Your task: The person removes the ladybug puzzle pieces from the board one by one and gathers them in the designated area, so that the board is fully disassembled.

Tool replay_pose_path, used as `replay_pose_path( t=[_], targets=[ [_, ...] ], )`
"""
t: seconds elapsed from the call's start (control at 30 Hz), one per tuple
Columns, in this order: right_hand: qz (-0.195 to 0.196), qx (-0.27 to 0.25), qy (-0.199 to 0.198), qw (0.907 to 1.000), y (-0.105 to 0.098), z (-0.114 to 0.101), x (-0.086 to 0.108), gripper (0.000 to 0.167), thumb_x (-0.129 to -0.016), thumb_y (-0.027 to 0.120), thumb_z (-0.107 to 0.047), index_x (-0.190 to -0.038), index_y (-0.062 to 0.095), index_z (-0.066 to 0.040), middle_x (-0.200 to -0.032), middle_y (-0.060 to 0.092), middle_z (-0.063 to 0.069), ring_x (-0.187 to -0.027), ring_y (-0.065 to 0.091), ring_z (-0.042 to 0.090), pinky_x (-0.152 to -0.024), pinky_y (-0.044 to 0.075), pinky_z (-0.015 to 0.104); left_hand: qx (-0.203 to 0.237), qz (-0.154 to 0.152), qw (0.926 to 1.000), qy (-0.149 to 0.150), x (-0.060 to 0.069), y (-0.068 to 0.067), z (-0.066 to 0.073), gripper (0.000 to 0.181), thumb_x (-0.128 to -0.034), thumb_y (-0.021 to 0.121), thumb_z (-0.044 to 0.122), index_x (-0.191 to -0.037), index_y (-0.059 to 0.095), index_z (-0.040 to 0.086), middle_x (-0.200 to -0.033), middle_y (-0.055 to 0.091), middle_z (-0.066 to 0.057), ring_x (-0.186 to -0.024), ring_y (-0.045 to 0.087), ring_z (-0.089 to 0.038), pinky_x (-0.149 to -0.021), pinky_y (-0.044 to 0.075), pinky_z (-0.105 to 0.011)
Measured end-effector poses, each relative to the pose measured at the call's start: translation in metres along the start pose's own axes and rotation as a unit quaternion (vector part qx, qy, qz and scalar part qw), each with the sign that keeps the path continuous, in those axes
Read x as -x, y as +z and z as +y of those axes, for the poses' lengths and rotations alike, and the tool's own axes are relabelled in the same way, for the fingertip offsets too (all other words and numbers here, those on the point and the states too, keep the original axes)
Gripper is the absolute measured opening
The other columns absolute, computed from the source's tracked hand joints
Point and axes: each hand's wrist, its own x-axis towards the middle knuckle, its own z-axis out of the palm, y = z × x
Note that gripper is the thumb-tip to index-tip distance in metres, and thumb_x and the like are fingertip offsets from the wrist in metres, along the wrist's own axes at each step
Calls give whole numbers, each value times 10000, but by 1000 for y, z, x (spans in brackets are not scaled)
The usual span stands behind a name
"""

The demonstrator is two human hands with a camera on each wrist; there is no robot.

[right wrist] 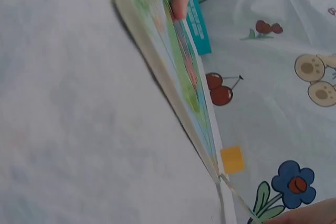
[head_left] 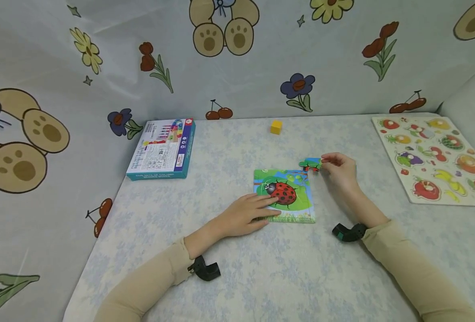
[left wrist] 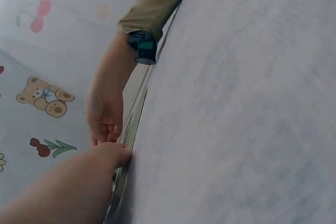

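Note:
A square ladybug jigsaw puzzle [head_left: 301, 203] lies flat on the table. My left hand [head_left: 241, 217] rests on its left part, with outstretched fingers touching the picture. Beyond the puzzle's far right corner, my right hand [head_left: 342, 172] pinches a small green, blue and red puzzle piece [head_left: 310, 164] by its right end. Seen edge-on in the right wrist view, this puzzle piece [right wrist: 239, 198] is thin and tilted, close to the corner of the puzzle [right wrist: 178, 82]. Whether the piece touches the board I cannot tell.
A yellow cube [head_left: 276, 127] sits near the back of the table. At the back left lies a teal and white box [head_left: 161, 150]. A fruit-picture board [head_left: 442, 156] occupies the right side. Behind everything hangs a printed cloth [head_left: 241, 76].

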Motion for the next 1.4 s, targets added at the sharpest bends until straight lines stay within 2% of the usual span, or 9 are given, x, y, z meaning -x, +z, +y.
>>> replay_pose_path(
  t=[0.1,0.23,0.37,0.53,0.63,0.73,1.07,1.27,1.4],
  targets=[
    [204,257,88,9994,-7,3,-5,290,-948,526,-82,-1202,596,41,-848,577,-176,-730,510,-94,-580,429,110,91,106,9997,-201,2,-1,0,420,-997,440,358,-1414,462,311,-1540,348,71,-1444,291,-114,-1180,260,-397],
    [262,616,162,9976,-6,3,-6,311,-951,521,-123,-1217,603,15,-1053,627,50,-804,508,-48,-637,431,107,59,223,9992,-323,4,-4,1,426,-978,472,358,-1400,487,296,-1518,385,77,-1426,325,-104,-1166,287,-384],
    [212,808,-268,9961,1,-6,0,304,-951,518,-138,-1194,612,17,-1187,601,193,-942,539,80,-712,418,107,73,302,9993,-217,4,-5,1,419,-971,498,367,-1381,513,284,-1507,404,54,-1420,342,-121,-1142,322,-389],
    [-1147,956,-1109,9825,29,-25,18,292,-956,547,-110,-1196,601,48,-1177,624,236,-998,597,197,-871,512,282,110,348,9993,-76,4,-7,3,409,-968,518,370,-1363,537,270,-1498,419,21,-1413,359,-145,-1094,382,-384],
    [-2062,1173,-1296,9628,53,-36,29,347,-945,570,-104,-1257,572,47,-1242,606,248,-1113,589,375,-926,509,474,69,425,9991,5,5,-7,3,403,-968,524,358,-1357,547,252,-1487,435,3,-1403,379,-159,-1087,391,-383],
    [-2435,1313,-1262,9527,72,-45,37,419,-933,591,-127,-1321,533,22,-1305,569,246,-1154,572,402,-926,505,516,72,471,9988,87,4,-8,3,397,-972,525,340,-1354,552,235,-1483,442,-12,-1402,381,-174,-1101,377,-387],
    [-2012,294,31,9791,96,-61,37,385,-913,590,-47,-1284,520,25,-1344,485,271,-1211,509,412,-973,477,507,66,340,9994,66,4,-8,3,383,-981,511,337,-1348,557,239,-1472,456,-20,-1406,376,-193,-1128,349,-395],
    [-1822,590,-289,9811,103,-53,24,337,-884,614,-17,-1217,575,6,-1254,487,233,-1000,612,361,-799,549,382,68,427,9990,97,4,-9,3,374,-973,529,326,-1331,576,231,-1459,473,-25,-1395,395,-195,-1110,370,-396],
    [-1791,385,-380,9823,98,-48,13,324,-884,598,11,-1207,574,29,-1251,486,244,-1011,620,383,-823,551,404,-74,364,9993,64,3,-8,2,390,-973,514,379,-1339,566,255,-1469,461,1,-1397,390,-165,-1104,380,-367]
  ],
)
